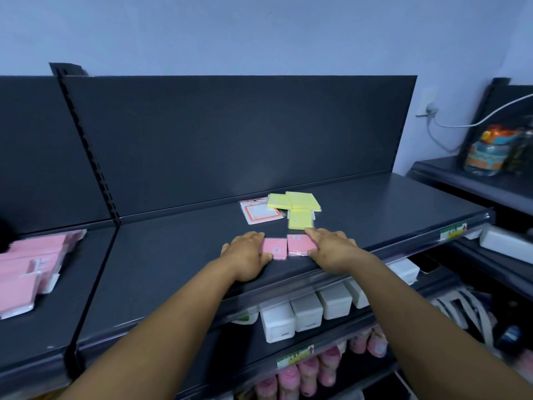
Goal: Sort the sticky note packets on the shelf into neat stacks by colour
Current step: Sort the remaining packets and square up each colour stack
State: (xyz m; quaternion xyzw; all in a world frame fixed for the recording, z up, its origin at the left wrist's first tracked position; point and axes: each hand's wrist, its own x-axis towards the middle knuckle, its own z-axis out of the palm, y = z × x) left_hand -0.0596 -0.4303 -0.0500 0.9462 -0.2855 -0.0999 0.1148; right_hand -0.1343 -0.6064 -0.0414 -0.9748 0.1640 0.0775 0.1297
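At the front of the dark metal shelf [173, 255], the left hand [245, 255] holds one small pink sticky note packet [275, 249] in its grip. The right hand [331, 248] pinches the other pink packet [298, 245] just beside it, probably to join them. Behind lie three yellow sticky note packets [300, 210], loosely overlapped, beside a white packet with orange frame [255, 210].

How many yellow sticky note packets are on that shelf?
3 visible: two yellow packets overlap at the back, the third lies just in front, behind the pink ones. Others could be hidden underneath.
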